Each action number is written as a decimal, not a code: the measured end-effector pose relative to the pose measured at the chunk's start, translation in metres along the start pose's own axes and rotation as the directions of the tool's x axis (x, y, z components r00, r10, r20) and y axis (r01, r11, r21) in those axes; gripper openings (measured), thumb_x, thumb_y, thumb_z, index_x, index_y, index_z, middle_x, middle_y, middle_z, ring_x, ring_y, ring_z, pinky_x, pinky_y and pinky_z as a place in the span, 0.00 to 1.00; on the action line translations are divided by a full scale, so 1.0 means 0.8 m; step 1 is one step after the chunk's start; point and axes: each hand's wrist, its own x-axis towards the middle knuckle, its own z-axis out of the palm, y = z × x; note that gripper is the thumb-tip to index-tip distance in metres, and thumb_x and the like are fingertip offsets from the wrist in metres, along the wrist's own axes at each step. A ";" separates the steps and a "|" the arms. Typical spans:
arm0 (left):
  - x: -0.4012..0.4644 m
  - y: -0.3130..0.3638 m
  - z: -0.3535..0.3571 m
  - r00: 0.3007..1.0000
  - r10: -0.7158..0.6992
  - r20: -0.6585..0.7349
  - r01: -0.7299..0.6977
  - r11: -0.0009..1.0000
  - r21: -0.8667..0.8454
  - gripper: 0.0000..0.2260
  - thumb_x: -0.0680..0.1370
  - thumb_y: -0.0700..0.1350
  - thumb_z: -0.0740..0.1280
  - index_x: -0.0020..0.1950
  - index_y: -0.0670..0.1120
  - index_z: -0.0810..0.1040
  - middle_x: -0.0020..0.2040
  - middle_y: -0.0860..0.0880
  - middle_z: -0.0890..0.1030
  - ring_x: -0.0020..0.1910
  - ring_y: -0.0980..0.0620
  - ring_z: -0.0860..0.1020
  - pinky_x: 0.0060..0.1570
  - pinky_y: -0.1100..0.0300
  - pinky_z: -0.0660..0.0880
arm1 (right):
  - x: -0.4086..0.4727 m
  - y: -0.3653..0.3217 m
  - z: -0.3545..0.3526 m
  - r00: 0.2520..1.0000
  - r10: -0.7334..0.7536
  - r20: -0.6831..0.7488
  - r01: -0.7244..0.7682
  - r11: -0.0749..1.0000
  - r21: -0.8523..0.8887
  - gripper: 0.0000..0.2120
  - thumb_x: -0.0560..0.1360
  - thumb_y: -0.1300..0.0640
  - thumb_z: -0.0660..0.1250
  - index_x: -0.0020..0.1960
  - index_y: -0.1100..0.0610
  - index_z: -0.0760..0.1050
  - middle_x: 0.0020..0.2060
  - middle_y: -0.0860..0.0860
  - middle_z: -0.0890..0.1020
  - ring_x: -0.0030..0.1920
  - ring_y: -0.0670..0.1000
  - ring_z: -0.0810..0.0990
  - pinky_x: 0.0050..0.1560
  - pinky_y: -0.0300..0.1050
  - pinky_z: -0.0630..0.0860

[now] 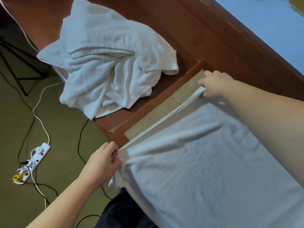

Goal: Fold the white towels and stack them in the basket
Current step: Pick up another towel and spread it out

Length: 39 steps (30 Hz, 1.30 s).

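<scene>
A white towel (pixel 205 162) lies spread flat over the brown table (pixel 205 35) and hangs off its near edge. My left hand (pixel 103 159) pinches the towel's near-left corner at the table's edge. My right hand (pixel 215 83) pinches the far-left corner, so the hemmed edge runs taut between both hands. A heap of crumpled white towels (pixel 107 63) sits further along the table, apart from both hands. No basket is in view.
A cork-coloured inset panel (pixel 164 104) shows on the table beside the spread towel. On the olive carpet to the left lie a white power strip (pixel 35 160) and several cables. A black stand (pixel 14 63) is at far left. A pale blue wall (pixel 271 30) borders the table's far side.
</scene>
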 end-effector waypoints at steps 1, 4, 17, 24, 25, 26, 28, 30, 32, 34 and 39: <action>0.002 0.000 0.002 1.000 0.002 -0.024 -0.002 1.000 0.024 0.13 0.74 0.39 0.70 0.43 0.54 0.68 0.41 0.55 0.73 0.38 0.56 0.72 0.36 0.59 0.70 | 0.000 0.000 0.001 0.998 0.052 -0.042 -0.051 0.999 0.020 0.10 0.78 0.42 0.68 0.49 0.47 0.72 0.50 0.50 0.67 0.55 0.60 0.73 0.50 0.54 0.69; 0.010 0.002 0.015 0.996 -0.025 -0.085 0.028 0.999 0.044 0.10 0.75 0.39 0.68 0.45 0.52 0.70 0.43 0.56 0.72 0.40 0.57 0.72 0.36 0.60 0.68 | -0.002 -0.004 0.019 0.967 0.237 -0.097 -0.217 0.960 0.180 0.12 0.80 0.48 0.67 0.59 0.53 0.73 0.55 0.55 0.67 0.56 0.64 0.75 0.52 0.57 0.74; -0.030 -0.023 0.065 0.884 -0.467 0.025 0.427 0.786 -0.447 0.10 0.82 0.49 0.66 0.42 0.52 0.82 0.37 0.53 0.85 0.36 0.53 0.82 0.40 0.52 0.80 | -0.090 -0.183 0.118 0.932 0.359 0.054 -0.326 0.762 0.560 0.34 0.83 0.35 0.55 0.84 0.47 0.53 0.84 0.56 0.50 0.83 0.63 0.49 0.78 0.65 0.56; -0.025 -0.061 0.056 0.907 -0.412 0.089 0.337 0.581 -0.741 0.12 0.86 0.57 0.60 0.48 0.57 0.80 0.47 0.53 0.84 0.48 0.51 0.80 0.51 0.46 0.77 | -0.080 -0.166 0.108 0.941 0.269 0.207 -0.339 0.788 0.514 0.38 0.82 0.31 0.54 0.85 0.44 0.43 0.84 0.54 0.40 0.83 0.62 0.42 0.80 0.64 0.53; -0.025 -0.063 0.054 0.917 -0.392 0.077 0.319 0.603 -0.731 0.14 0.86 0.58 0.59 0.44 0.55 0.77 0.42 0.54 0.81 0.43 0.52 0.77 0.48 0.48 0.74 | -0.080 -0.165 0.108 0.941 0.260 0.216 -0.336 0.790 0.512 0.39 0.82 0.31 0.55 0.85 0.44 0.42 0.84 0.54 0.40 0.83 0.62 0.42 0.80 0.64 0.53; -0.026 -0.066 0.051 0.930 -0.362 0.065 0.297 0.635 -0.714 0.17 0.85 0.60 0.60 0.41 0.51 0.74 0.38 0.54 0.76 0.39 0.53 0.73 0.45 0.51 0.70 | -0.080 -0.164 0.107 0.942 0.252 0.222 -0.332 0.792 0.513 0.39 0.82 0.32 0.55 0.85 0.44 0.42 0.84 0.54 0.39 0.83 0.62 0.42 0.81 0.64 0.52; -0.026 -0.076 0.042 0.964 -0.261 0.060 0.246 0.775 -0.582 0.21 0.80 0.65 0.63 0.41 0.48 0.72 0.36 0.53 0.74 0.35 0.53 0.71 0.41 0.53 0.68 | -0.081 -0.165 0.107 0.943 0.241 0.229 -0.327 0.796 0.510 0.39 0.82 0.32 0.54 0.85 0.44 0.40 0.84 0.54 0.38 0.83 0.62 0.41 0.81 0.64 0.51; -0.023 -0.085 0.030 0.976 -0.159 0.149 0.204 0.911 -0.359 0.20 0.73 0.65 0.73 0.43 0.48 0.76 0.39 0.53 0.80 0.37 0.55 0.76 0.39 0.58 0.72 | -0.082 -0.165 0.108 0.942 0.244 0.232 -0.330 0.805 0.493 0.39 0.82 0.32 0.53 0.84 0.44 0.39 0.84 0.55 0.37 0.83 0.62 0.40 0.81 0.63 0.49; -0.017 -0.096 0.018 0.956 -0.082 0.280 0.140 0.971 -0.192 0.21 0.68 0.62 0.80 0.44 0.50 0.77 0.40 0.53 0.80 0.36 0.55 0.76 0.36 0.60 0.70 | -0.083 -0.165 0.109 0.940 0.249 0.232 -0.333 0.814 0.476 0.39 0.82 0.31 0.52 0.84 0.44 0.38 0.84 0.55 0.37 0.83 0.62 0.40 0.82 0.61 0.48; -0.009 -0.108 0.002 0.934 -0.057 0.353 0.065 0.998 -0.010 0.16 0.71 0.53 0.80 0.43 0.50 0.73 0.40 0.54 0.78 0.36 0.55 0.74 0.34 0.62 0.67 | -0.084 -0.167 0.109 0.937 0.251 0.242 -0.339 0.817 0.467 0.40 0.82 0.30 0.51 0.84 0.43 0.37 0.84 0.54 0.37 0.83 0.62 0.40 0.82 0.61 0.47; 0.008 -0.123 -0.024 0.941 0.030 0.338 -0.104 0.973 0.205 0.11 0.74 0.34 0.64 0.38 0.47 0.66 0.34 0.51 0.73 0.35 0.50 0.71 0.34 0.56 0.64 | -0.103 -0.185 0.106 0.894 0.374 0.245 -0.447 0.749 0.489 0.36 0.82 0.31 0.53 0.83 0.38 0.40 0.84 0.52 0.38 0.83 0.61 0.41 0.78 0.69 0.55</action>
